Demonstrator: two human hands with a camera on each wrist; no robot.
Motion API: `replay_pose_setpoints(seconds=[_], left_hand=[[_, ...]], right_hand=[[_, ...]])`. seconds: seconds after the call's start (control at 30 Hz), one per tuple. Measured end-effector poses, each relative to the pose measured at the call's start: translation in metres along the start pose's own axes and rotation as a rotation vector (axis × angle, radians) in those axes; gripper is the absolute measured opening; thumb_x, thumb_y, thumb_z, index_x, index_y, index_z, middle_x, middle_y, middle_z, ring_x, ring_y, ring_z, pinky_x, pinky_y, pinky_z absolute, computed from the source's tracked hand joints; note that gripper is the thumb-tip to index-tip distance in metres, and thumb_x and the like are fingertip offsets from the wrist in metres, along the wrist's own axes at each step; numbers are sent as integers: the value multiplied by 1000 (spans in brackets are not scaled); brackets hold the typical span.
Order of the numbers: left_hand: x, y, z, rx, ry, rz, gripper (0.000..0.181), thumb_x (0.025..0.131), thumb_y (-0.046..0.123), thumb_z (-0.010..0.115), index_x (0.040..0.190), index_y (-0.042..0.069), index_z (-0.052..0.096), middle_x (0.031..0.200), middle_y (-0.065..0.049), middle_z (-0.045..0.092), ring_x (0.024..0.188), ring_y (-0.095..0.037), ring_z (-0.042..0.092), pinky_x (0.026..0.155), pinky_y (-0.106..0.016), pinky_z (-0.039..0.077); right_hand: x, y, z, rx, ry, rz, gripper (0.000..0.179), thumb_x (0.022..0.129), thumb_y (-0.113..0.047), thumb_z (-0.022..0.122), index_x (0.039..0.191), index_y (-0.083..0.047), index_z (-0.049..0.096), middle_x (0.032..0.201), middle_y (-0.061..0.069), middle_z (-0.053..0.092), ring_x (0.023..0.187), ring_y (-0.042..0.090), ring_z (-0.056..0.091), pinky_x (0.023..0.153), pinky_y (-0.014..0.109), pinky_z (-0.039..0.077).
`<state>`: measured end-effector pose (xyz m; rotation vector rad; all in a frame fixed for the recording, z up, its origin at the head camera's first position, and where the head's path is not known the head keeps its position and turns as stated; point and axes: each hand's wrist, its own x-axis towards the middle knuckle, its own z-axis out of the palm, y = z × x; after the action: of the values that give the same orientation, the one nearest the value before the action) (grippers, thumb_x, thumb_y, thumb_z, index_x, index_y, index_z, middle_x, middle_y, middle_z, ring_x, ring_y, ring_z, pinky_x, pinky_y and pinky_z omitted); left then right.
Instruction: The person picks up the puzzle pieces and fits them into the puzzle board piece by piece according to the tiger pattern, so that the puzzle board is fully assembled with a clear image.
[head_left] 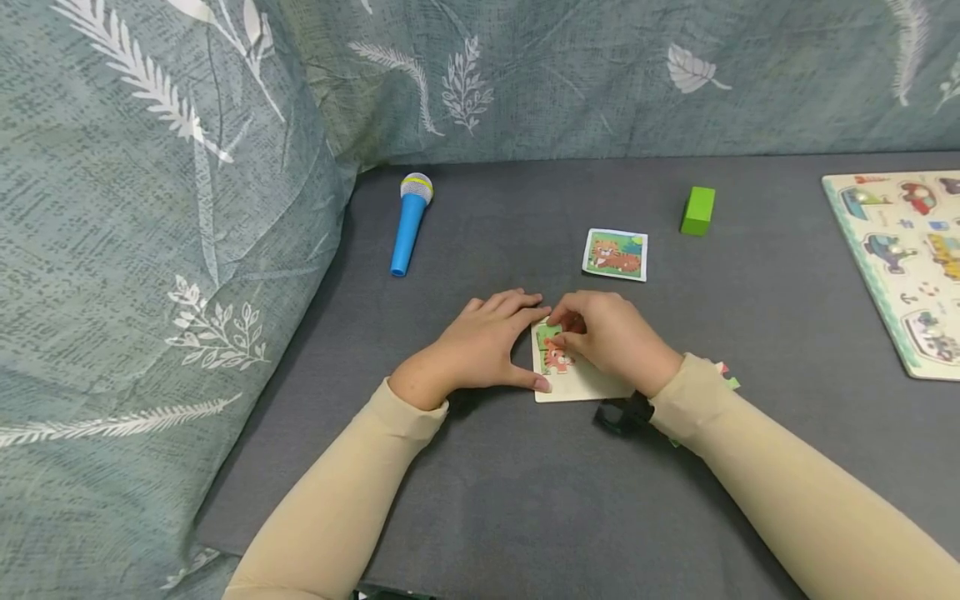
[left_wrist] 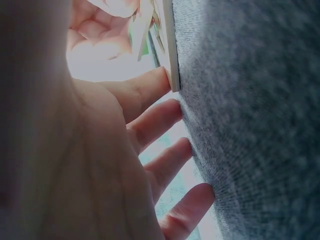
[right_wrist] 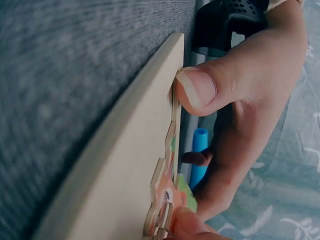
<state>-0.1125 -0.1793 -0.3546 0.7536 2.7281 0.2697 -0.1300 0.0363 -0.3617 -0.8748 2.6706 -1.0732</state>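
Note:
A cream puzzle board (head_left: 588, 387) lies on the table, with part of an orange animal picture (head_left: 557, 358) fitted at its left side. My left hand (head_left: 483, 340) is spread at the board's left edge. Its thumb rests on the near corner and its index finger touches the far corner. My right hand (head_left: 618, 337) reaches over the board and pinches a small puzzle piece (right_wrist: 185, 192), green on its face and tilted up from the board. In the left wrist view the piece (left_wrist: 143, 31) appears edge-on beneath the right fingers.
Behind the board lies a tiger picture card (head_left: 615, 255). A green block (head_left: 698, 210) stands farther right, and a blue toy microphone (head_left: 409, 225) lies at the back left. A large picture puzzle board (head_left: 900, 275) is at the right edge. Colourful loose pieces (head_left: 731, 382) peek out beside the right sleeve.

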Motion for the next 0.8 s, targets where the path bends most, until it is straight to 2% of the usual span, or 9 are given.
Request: replay_pose_setpoints(seconds=[0.27, 0.33, 0.43, 0.53, 0.67, 0.8], left_hand=[[-2, 1, -2, -2, -2, -5, 105, 84, 71, 76, 164, 16, 37, 170, -1, 30, 158, -22, 19, 117, -50, 28], [-2, 1, -2, -4, -2, -3, 105, 84, 71, 76, 164, 15, 37, 170, -1, 30, 158, -22, 20, 117, -50, 28], [-2, 0, -2, -4, 3, 2, 105, 84, 70, 77, 164, 15, 37, 169, -2, 30, 157, -22, 20, 117, -51, 29], [-2, -1, -2, 4, 9, 5, 104, 84, 70, 77, 163, 15, 38, 169, -1, 31, 157, -22, 21, 116, -51, 30], [-1, -2, 0, 10, 9, 2, 104, 84, 71, 76, 164, 16, 38, 169, -1, 31, 157, -22, 21, 116, -51, 30], [0, -2, 0, 3, 5, 4, 104, 84, 71, 76, 164, 16, 38, 169, -1, 31, 158, -22, 20, 117, -50, 29]], right_hand=[[-5, -6, 2, -161, 11, -113, 10, 87, -3, 85, 96, -6, 82, 95, 4, 65, 82, 20, 64, 72, 37, 53], [-8, -10, 1, -279, 1, -170, 13, 86, -2, 85, 96, -9, 83, 96, 3, 67, 83, 22, 63, 72, 38, 54], [-15, -21, 1, -517, -17, -244, 19, 83, -1, 84, 99, -12, 83, 100, 5, 70, 87, 25, 64, 73, 40, 56], [-19, -30, 3, -670, -38, -260, 20, 88, -6, 82, 107, -11, 82, 111, 7, 71, 93, 28, 64, 75, 43, 56], [-19, -30, 4, -675, -49, -226, 23, 95, -16, 78, 117, -9, 80, 119, 7, 69, 101, 29, 63, 78, 44, 54], [-18, -29, 3, -672, -83, -213, 26, 96, -12, 76, 122, -8, 78, 120, 7, 68, 102, 29, 60, 81, 45, 54]])
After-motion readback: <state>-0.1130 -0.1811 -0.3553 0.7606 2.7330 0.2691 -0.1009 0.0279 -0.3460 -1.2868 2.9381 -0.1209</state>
